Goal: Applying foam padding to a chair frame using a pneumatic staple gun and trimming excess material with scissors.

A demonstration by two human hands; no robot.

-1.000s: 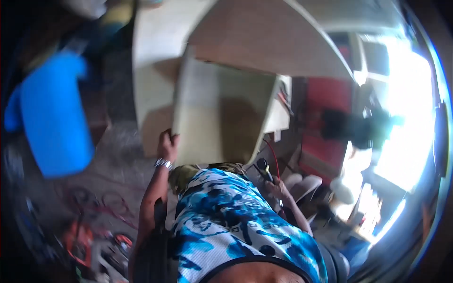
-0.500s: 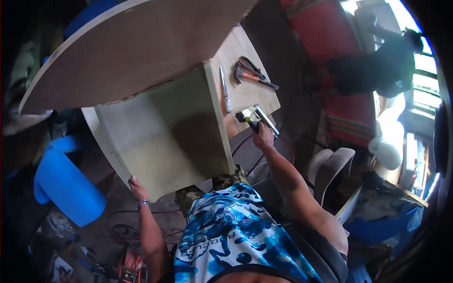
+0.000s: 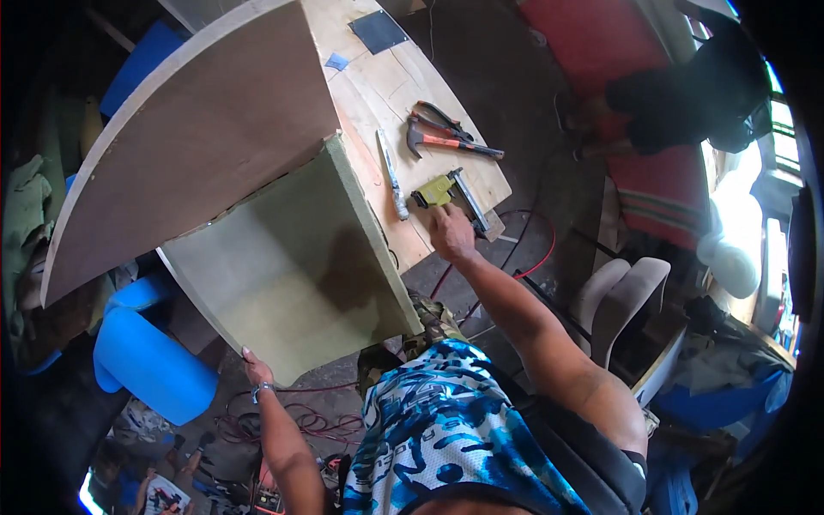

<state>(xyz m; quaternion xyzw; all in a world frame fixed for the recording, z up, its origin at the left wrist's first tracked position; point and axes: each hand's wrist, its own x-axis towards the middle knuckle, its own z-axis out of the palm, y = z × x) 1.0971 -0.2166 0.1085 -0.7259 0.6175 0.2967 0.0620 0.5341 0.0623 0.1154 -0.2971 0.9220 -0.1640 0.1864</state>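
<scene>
A furniture frame, with a large curved brown panel (image 3: pixel 202 120) and a bowed, pale greenish panel (image 3: pixel 283 266) joined to it, fills the left and middle. My left hand (image 3: pixel 257 371) is closed on the near left edge of the greenish panel, thumb on top. On the right, my right hand (image 3: pixel 452 232) is at a yellow-green and black staple gun (image 3: pixel 436 190) lying on the wooden tabletop (image 3: pixel 378 86); its fingers are curled at the tool, partly hidden. Left of the tool lies a slim knife-like tool (image 3: pixel 392 176). A claw hammer (image 3: pixel 459 146) and dark-handled pliers (image 3: pixel 442 118) lie beyond.
A dark square sheet (image 3: pixel 378 32) lies at the table's far end. Red hose (image 3: pixel 549 245) loops on the floor. Blue upholstered pieces (image 3: pixel 159 365) stand at left, pale cushioned pieces (image 3: pixel 627 296) at right. Another person (image 3: pixel 687 90) is by the red surface at far right.
My right hand has brought the staple gun left and down onto the tabletop. My left hand stays on the panel edge. The view has shifted, showing more of the table.
</scene>
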